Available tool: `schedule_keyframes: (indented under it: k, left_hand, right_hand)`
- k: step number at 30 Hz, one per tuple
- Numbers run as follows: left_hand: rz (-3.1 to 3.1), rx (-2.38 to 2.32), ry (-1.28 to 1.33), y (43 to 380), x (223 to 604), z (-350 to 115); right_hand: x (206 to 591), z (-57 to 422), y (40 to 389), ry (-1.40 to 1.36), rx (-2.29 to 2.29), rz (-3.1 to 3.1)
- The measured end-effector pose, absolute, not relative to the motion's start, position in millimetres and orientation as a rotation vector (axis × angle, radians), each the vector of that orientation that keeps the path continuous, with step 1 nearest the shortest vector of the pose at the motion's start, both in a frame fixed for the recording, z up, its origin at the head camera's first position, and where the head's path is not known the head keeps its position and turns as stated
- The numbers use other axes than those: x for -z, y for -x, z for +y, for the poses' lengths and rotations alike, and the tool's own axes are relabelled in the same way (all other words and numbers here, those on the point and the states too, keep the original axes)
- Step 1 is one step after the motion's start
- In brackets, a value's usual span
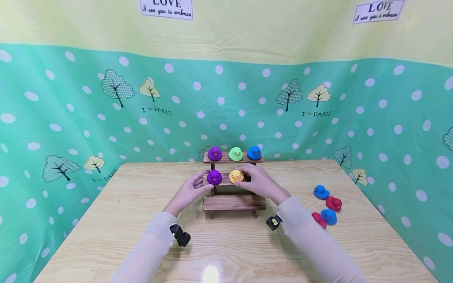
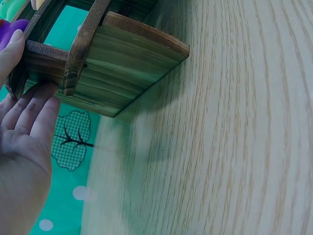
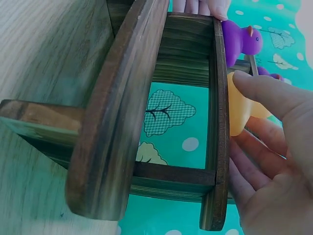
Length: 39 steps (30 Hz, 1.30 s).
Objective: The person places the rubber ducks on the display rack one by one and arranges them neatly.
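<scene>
A three-tier wooden display stand (image 1: 233, 202) stands on the table. My right hand (image 1: 260, 181) pinches a yellow rubber duck (image 1: 235, 176) at the middle tier, thumb in front and fingers behind. The right wrist view shows this yellow duck (image 3: 238, 110) right against the shelf edge. At the left end of the same tier, my left hand (image 1: 191, 192) holds the shelf, with its thumb beside a purple duck (image 1: 214, 177). In the left wrist view, the left fingers (image 2: 36, 112) reach under the shelf's end. Whether the thumb touches the purple duck is unclear.
On the top tier sit a purple duck (image 1: 214, 153), a green duck (image 1: 235, 154) and a blue duck (image 1: 254, 153). Blue ducks (image 1: 321, 192) and red ducks (image 1: 334, 203) lie on the table to the right, beside my right forearm. A patterned curtain (image 1: 219, 106) hangs behind.
</scene>
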<state>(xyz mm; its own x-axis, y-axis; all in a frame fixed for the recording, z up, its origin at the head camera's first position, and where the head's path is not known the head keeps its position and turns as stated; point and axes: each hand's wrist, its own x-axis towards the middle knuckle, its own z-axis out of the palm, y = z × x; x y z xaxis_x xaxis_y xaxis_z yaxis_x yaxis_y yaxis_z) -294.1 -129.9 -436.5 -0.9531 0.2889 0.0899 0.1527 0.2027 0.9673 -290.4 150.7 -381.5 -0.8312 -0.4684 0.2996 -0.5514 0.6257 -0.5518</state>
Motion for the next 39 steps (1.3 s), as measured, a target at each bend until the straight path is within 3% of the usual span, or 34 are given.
schedule_keyframes:
  k: [18, 29, 39]
  left_hand:
    - [2.339, -1.842, -0.415, 280.0, 417.0, -125.2]
    - [2.338, -1.877, -0.419, 293.9, 436.6, -128.3]
    - [2.32, -1.875, -0.42, 288.1, 427.3, -126.5]
  right_hand:
    - [380.5, 147.8, 287.2, -0.869, -1.049, -2.722]
    - [377.6, 147.0, 286.2, -0.911, -1.003, -2.739]
    - [376.5, 152.6, 281.5, -0.882, -1.129, -2.744]
